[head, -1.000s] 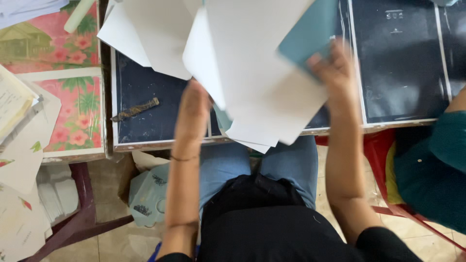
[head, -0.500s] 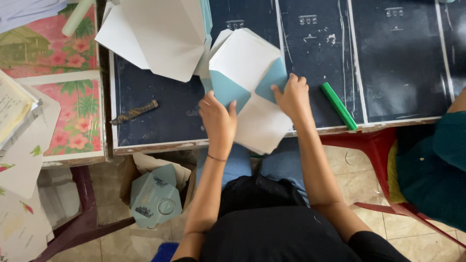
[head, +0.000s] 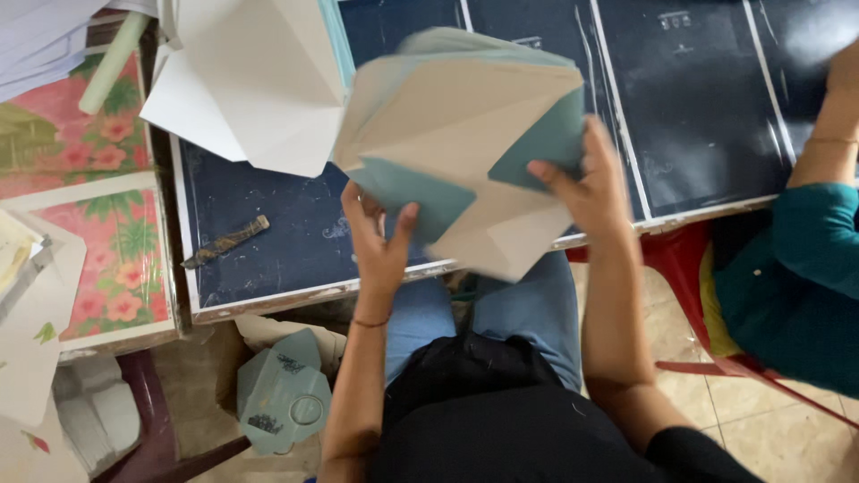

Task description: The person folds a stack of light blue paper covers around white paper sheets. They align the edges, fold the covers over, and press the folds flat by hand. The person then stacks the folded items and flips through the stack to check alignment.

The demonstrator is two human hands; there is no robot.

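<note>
**2 hands lifted a folded paper sheet above the dark table**

The dark blue table [head: 268, 233] carried loose white sheets [head: 250, 80] at its far edge. Above it hung a large cream-and-teal folded paper sheet [head: 465, 134], raised clear, likely for folding. The left hand [head: 380, 241] pinched its lower flap; the right hand [head: 586, 183] gripped its right edge, both wrists bent upward.

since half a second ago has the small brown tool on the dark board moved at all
No. The small brown tool lies at the same spot on the dark board, near its left edge by the floral sheet. Only the folded paper in both hands shifted.
</note>
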